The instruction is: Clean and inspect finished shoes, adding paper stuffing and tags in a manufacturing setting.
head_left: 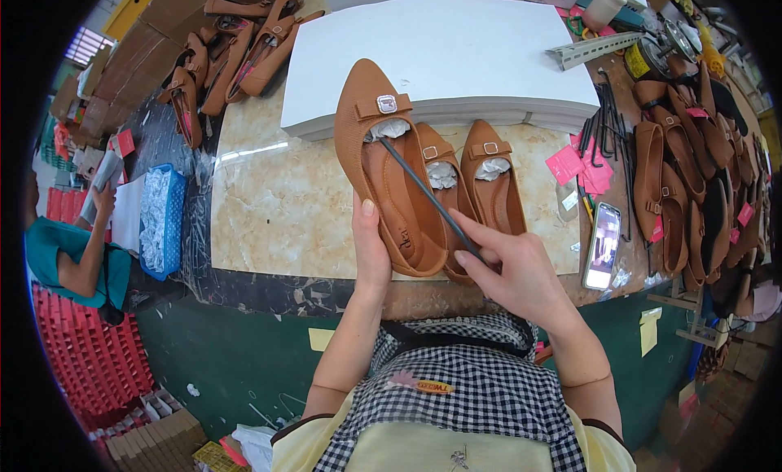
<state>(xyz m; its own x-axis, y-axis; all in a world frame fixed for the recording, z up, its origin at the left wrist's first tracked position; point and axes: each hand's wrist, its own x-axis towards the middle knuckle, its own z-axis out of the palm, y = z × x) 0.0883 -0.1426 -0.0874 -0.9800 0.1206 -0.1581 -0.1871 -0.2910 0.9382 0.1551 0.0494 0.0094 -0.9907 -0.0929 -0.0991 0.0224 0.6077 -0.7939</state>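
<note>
My left hand is closed around the heel side of a tan pointed flat shoe, which has a bow and a square buckle. It is tilted, toe pointing away from me. In my right hand is a thin dark rod, whose far end reaches the white crumpled paper in the shoe's toe. Just to the right, a matching shoe is partly hidden behind the held one. Beside that lies another matching shoe. Both also have white paper in their toes.
A white stack of sheets stands at the back of the marbled board. More tan shoes lie in piles at far left and right. Black rods, pink tags and a phone lie right. Another person works left by a blue basket.
</note>
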